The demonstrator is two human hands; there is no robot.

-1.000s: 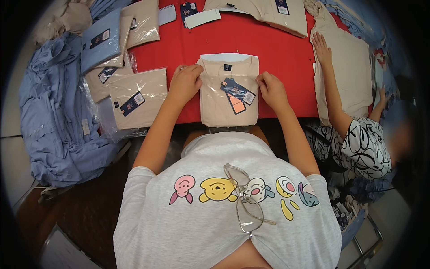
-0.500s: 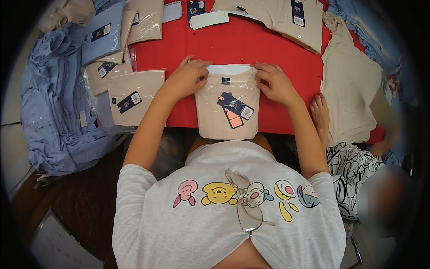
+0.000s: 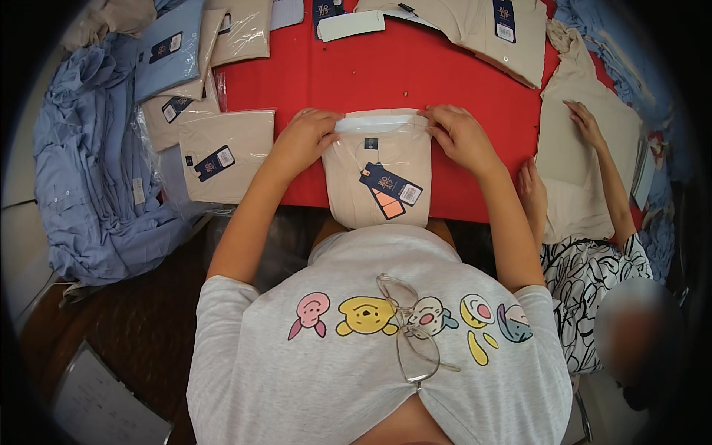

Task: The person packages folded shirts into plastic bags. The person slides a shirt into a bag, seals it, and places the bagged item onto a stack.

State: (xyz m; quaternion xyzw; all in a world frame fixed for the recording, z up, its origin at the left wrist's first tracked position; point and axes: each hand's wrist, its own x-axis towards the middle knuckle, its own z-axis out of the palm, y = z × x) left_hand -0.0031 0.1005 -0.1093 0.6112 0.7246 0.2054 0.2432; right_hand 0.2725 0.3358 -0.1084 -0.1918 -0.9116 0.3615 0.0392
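Observation:
A folded beige shirt (image 3: 343, 182) lies in a clear plastic bag (image 3: 382, 113) at the table's near edge, against my body. Dark blue hang tags (image 3: 391, 184) and an orange-and-dark card (image 3: 387, 202) rest on its front, below a small dark neck label (image 3: 371, 144). A pale white strip shows at its far end. My left hand (image 3: 305, 139) pinches the bag's far left corner. At the far right corner my right hand (image 3: 458, 137) has its fingers closed on the bag's edge in the same way.
Bagged beige shirts (image 3: 252, 152) and a blue one (image 3: 169, 52) lie at left, beside a heap of blue garments (image 3: 96, 170). More tagged beige garments (image 3: 482, 37) and a pale card (image 3: 350, 25) are at the back. A co-worker's hands (image 3: 586, 122) touch a beige garment (image 3: 571, 185) at right.
My hands have drawn slightly toward me at the bag's far corners, and the far edge shows more of the white strip. The co-worker's far hand now rests on the beige garment.

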